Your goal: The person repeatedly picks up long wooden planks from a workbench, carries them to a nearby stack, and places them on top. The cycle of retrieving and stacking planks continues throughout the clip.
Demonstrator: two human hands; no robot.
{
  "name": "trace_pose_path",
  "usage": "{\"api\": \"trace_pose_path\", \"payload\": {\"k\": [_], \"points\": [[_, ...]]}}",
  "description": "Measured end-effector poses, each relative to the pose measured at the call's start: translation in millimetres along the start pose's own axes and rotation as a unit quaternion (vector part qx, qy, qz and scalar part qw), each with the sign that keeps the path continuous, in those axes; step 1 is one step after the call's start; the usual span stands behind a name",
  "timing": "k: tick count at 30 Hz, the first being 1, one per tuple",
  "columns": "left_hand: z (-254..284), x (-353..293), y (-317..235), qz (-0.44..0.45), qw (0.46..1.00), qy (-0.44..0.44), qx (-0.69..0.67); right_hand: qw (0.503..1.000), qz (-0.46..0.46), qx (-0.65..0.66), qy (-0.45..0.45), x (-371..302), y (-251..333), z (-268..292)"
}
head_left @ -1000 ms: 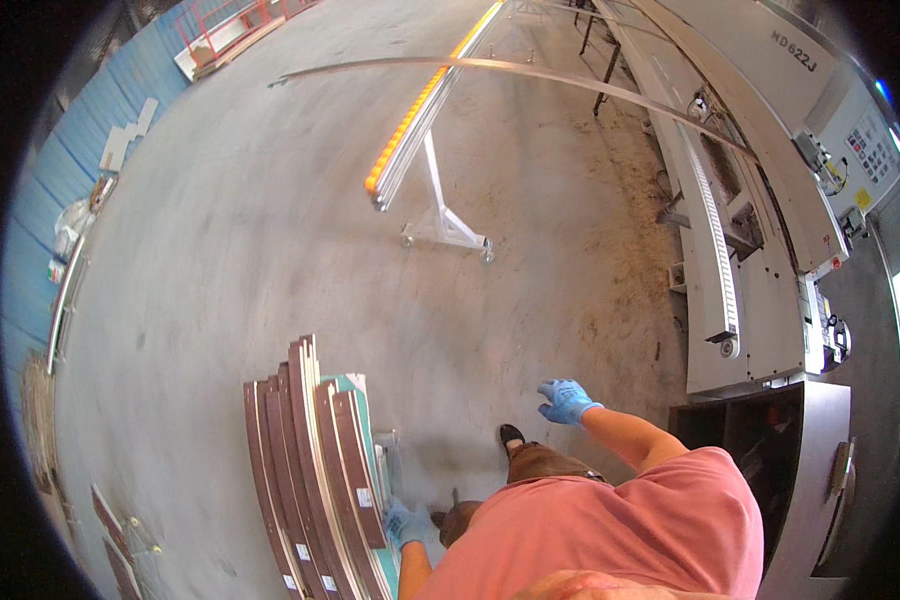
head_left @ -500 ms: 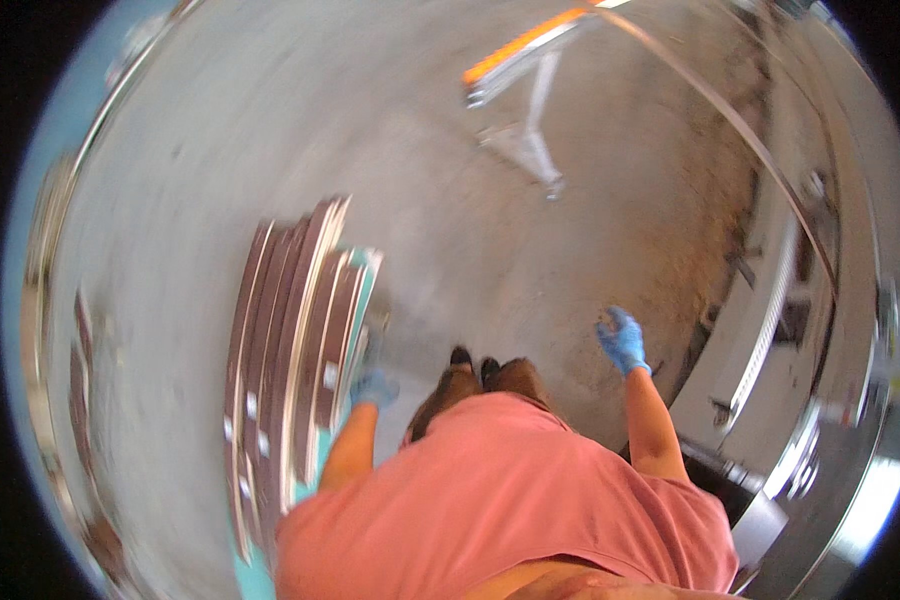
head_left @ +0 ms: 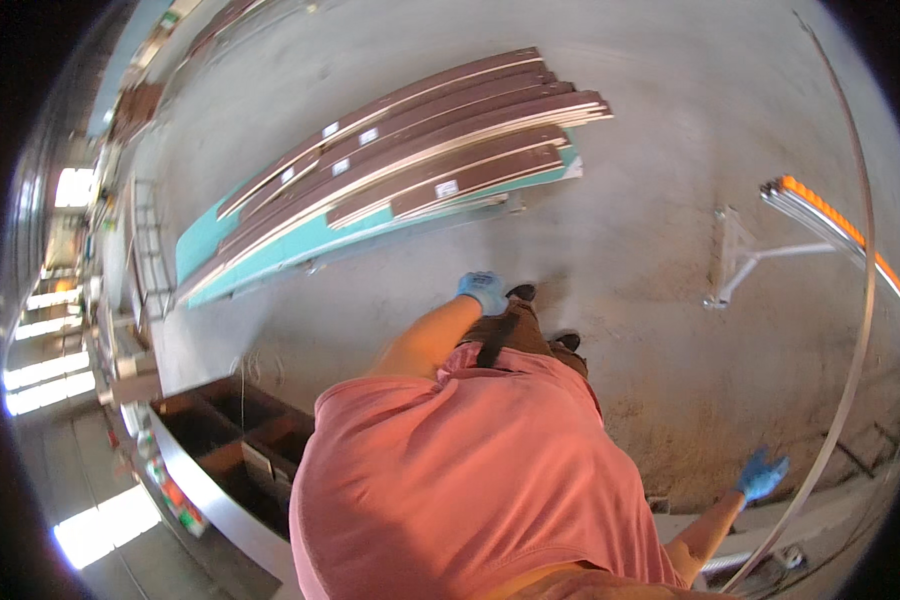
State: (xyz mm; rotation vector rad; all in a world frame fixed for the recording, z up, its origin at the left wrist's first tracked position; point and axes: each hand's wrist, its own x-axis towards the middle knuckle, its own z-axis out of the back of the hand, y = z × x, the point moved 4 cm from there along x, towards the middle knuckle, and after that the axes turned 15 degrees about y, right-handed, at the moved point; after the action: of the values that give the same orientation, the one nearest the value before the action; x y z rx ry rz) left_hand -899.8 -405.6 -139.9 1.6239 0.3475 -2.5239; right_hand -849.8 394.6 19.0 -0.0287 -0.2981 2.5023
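Note:
My left hand (head_left: 484, 290), in a blue glove, hangs beside my left thigh. Its back faces up and hides the fingers, so whether it is closed cannot be made out. Out to the right is my right hand (head_left: 763, 474), also blue-gloved, with its fingers apart and nothing in it. Ahead of my left hand, without contact, lies a stack of long brown boards (head_left: 410, 130) with pale edges and white labels. The boards rest on a turquoise-topped bench or panel (head_left: 205, 245).
To the right stands a roller stand (head_left: 820, 205) with an orange strip and light legs. A long thin curved strip or hose (head_left: 855, 350) crosses the right side. Behind me at lower left is an open dark compartmented cabinet (head_left: 235, 425). Shelving (head_left: 145, 240) stands far left.
My view and body have turned left; the boards have swung from my left side to ahead of me, and the roller stand has shifted right. Both hands remain away from the boards.

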Motion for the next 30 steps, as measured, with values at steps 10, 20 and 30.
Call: {"api": "trace_pose_path", "payload": {"k": [10, 20, 30], "points": [[-68.3, -29.8, -7.8, 0.034, 0.993, -0.035, -0.105, 0.981, -0.094, -0.149, 0.078, 131.3, -48.9, 23.2], [-95.1, 4.6, 26.2, 0.040, 0.994, -0.013, -0.097, 0.986, 0.023, -0.001, 0.164, 124.5, -42.6, 27.2], [-14.5, 25.6, -48.9, -0.103, 0.993, -0.054, -0.037, 0.979, 0.027, 0.135, 0.151, 56.1, 1.0, 16.4]]}}
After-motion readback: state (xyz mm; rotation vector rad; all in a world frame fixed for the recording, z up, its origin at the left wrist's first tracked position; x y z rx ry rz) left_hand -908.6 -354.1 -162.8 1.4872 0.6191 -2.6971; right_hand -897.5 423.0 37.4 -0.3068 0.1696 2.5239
